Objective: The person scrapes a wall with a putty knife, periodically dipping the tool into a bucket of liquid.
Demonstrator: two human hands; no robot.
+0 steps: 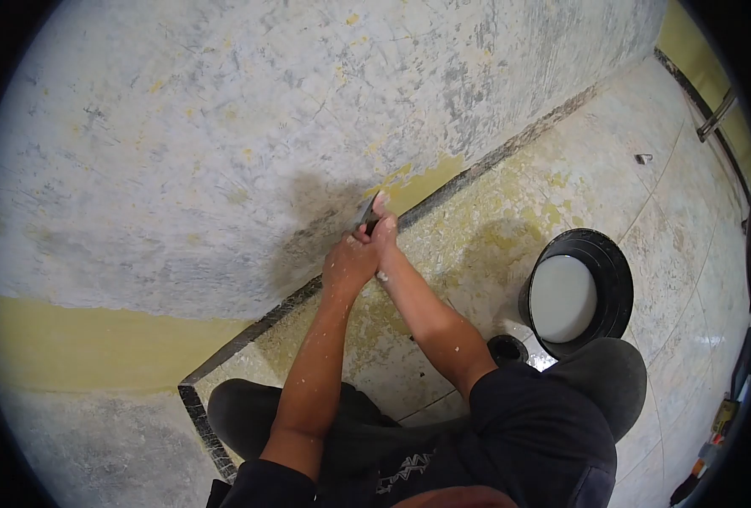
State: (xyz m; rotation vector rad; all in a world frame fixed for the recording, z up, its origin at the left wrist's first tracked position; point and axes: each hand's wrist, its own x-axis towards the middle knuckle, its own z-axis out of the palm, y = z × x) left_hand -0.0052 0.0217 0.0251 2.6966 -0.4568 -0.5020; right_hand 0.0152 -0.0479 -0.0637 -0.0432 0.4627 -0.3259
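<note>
Head view: pale print (409, 470) on the dark shirt (528, 432) is too unclear to read. The left hand (349, 259) and right hand (384, 232) meet, fingers curled closed around a scraper (364, 212), though partly hidden. It is at the wall (223, 169), near yellow paint (430, 182) above the dark floor border. A black bucket (617, 275) holds pale, milky liquid (564, 298); beside it, a small black pot's (520, 345) contents cannot be made out.

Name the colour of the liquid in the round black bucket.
Milky, greyish white liquid; shows best in the head view.
</note>
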